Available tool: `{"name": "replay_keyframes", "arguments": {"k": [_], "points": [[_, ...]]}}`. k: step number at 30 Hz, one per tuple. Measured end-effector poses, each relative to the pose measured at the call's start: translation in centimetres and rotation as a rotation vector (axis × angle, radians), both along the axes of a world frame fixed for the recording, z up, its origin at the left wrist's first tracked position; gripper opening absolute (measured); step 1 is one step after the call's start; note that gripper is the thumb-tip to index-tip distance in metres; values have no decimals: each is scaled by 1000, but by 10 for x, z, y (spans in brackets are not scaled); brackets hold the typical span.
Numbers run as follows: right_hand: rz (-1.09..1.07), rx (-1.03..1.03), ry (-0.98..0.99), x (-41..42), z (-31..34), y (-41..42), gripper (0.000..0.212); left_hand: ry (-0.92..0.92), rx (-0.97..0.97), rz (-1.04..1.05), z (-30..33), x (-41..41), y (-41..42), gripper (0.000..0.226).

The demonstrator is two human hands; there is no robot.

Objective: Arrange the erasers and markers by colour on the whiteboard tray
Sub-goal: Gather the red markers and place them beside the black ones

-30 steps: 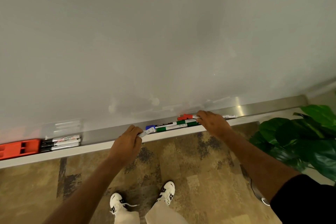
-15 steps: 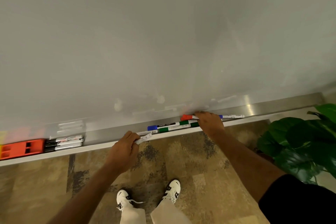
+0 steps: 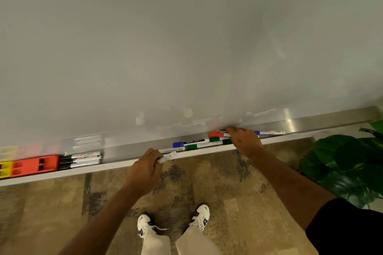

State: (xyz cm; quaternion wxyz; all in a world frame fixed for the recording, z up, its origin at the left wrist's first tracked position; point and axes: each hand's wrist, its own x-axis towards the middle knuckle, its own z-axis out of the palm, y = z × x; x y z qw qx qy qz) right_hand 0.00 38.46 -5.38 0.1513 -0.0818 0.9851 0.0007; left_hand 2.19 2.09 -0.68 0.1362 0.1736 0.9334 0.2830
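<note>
two erasers (image 3: pixel 34 164), three black markers (image 3: pixel 79 159), two hands (image 3: pixel 145 170).

Yellow eraser (image 3: pixel 4 168) cut by left edge — right hand (image 3: pixel 244 141) hides red marker's (image 3: pixel 216 134) barrel

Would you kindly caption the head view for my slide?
Left hand grips a marker off the whiteboard tray while right hand reaches among mixed markers.

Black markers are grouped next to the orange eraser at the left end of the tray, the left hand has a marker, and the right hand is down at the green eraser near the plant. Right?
Not quite. The right hand is on a cluster of markers, at the red marker, not a green eraser; the head view shows none there. The black markers beside the orange eraser and the left hand gripping a marker are right.
</note>
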Motion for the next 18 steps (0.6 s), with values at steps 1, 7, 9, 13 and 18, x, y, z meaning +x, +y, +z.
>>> {"name": "replay_keyframes", "arguments": {"k": [1,7,9,13,18], "points": [[11,-11,19,1,0,0,43,8,5,4,1,0,-3,21],[-24,-170,95,0,8,-18,31,27,-6,29,5,-3,-24,14],[-54,-240,107,-3,13,-33,26,25,-4,76,6,-7,-36,14],[-17,-312,168,-6,23,-77,24,59,-7,117,11,-15,-64,14],[39,-358,186,-12,33,-160,23,112,-12,124,17,-19,-114,13]]}}
